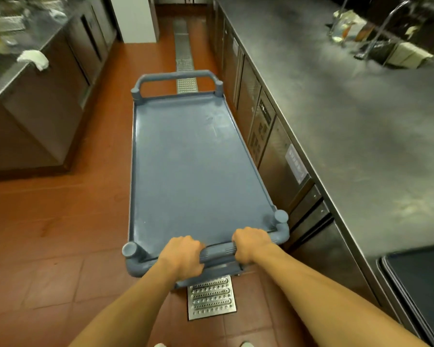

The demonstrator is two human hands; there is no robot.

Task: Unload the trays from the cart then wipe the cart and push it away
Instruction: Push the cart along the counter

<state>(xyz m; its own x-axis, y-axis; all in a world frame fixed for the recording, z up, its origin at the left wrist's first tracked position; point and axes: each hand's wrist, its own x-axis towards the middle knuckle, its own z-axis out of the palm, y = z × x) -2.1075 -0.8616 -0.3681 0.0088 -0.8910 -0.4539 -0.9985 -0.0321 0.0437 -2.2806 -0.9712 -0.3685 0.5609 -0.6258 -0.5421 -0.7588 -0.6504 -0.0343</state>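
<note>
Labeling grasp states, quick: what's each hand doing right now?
Left hand: closed around the cart handle.
Right hand: closed around the same handle.

Left hand (183, 256) and right hand (251, 244) both grip the near handle (218, 254) of the blue cart (193, 171), knuckles up, side by side. Cart top stretches away ahead of the hands, bare. Steel worktop (348, 121) runs along to the right of the right hand; dark trays (421, 289) lie stacked on it behind that hand. White cloth (34, 59) far ahead-left on another worktop (0, 78). Floor drain grate (211, 298) just below the hands.
</note>
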